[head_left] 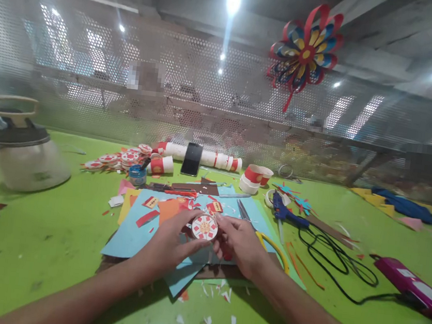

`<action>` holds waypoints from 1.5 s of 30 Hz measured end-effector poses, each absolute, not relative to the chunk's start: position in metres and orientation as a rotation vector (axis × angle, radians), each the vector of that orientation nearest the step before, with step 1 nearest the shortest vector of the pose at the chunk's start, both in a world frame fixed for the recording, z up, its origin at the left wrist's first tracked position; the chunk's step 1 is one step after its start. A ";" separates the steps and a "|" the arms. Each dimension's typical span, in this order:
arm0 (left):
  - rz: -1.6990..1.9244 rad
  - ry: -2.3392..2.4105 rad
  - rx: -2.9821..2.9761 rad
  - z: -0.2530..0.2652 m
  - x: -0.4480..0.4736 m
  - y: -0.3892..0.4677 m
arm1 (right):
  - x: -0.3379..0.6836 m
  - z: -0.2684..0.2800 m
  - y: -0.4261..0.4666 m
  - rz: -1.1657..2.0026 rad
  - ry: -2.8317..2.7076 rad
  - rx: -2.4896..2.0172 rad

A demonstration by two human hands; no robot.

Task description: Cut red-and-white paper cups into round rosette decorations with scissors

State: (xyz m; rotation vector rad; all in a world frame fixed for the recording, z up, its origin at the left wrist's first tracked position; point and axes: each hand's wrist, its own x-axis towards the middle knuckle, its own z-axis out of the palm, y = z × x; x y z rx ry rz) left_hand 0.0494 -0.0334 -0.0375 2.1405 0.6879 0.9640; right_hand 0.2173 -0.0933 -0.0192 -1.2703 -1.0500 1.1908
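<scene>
A round white paper disc [204,227] with red pieces around a printed centre is held up in front of me. My left hand [176,235] grips its left side between thumb and fingers. At the disc's right edge, my right hand [240,240] has its fingers pinched together; whether they grip the rim or a small piece is hard to see. Beneath both hands lie light blue paper sheets [125,235] with red and orange scraps. Yellow-handled scissors [278,249] rest just right of my right hand, their handle partly under my wrist.
A blue glue gun [286,211] with a black cable leads to a purple power strip [413,283] at right. Similar discs [129,157], a blue jar [137,175], a phone [192,159] and paper cups [253,175] stand behind. A large jug [29,156] is at left.
</scene>
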 end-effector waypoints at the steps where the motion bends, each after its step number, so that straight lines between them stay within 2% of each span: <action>1: 0.966 0.697 2.146 -0.038 0.049 -0.033 | 0.218 -0.020 -0.093 1.191 -1.050 -1.268; 11: 0.943 0.637 2.006 -0.041 0.049 -0.032 | 0.219 -0.018 -0.094 1.195 -1.048 -1.240; 16: 0.794 0.694 1.653 -0.031 0.051 -0.032 | 0.219 -0.018 -0.093 1.162 -1.015 -1.197; 22: 0.672 0.493 1.247 -0.027 0.050 -0.031 | 0.221 -0.024 -0.090 1.137 -1.020 -1.164; 45: 0.589 0.573 1.150 -0.025 0.049 -0.028 | 0.222 -0.028 -0.089 1.187 -1.050 -1.143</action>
